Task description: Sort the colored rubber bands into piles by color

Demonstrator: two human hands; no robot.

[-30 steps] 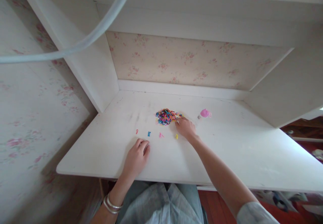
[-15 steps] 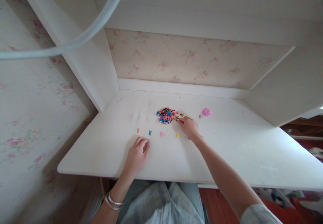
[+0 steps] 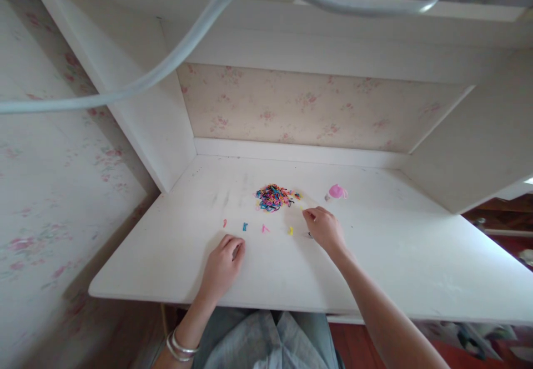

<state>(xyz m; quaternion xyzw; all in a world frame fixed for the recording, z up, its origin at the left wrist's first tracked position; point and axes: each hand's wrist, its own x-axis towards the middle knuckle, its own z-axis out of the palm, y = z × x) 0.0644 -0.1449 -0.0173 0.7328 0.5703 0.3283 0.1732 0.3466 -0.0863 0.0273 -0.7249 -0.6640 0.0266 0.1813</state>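
A heap of small multicoloured rubber bands (image 3: 272, 197) lies mid-desk. In front of it, spaced in a row, are a red band (image 3: 225, 223), a blue band (image 3: 245, 226), a pink band (image 3: 265, 228), a yellow band (image 3: 291, 231) and a dark band (image 3: 310, 235), partly beside my right hand (image 3: 326, 227). That hand is closed in a pinch, right of the heap; a tiny yellow bit shows by its fingertips, but what they hold is unclear. My left hand (image 3: 224, 262) rests on the desk below the red and blue bands, fingers curled closed, its inside hidden.
A pink item with a clear end (image 3: 337, 192) lies on the white desk (image 3: 383, 252) right of the heap. A pale cable (image 3: 175, 58) crosses the upper view in front of the shelf (image 3: 325, 47). Side panels close in the desk's back.
My right hand has drawn back from the heap's right edge towards me and slightly right, still pinched. My left hand stays in place. The view has tilted up a little.
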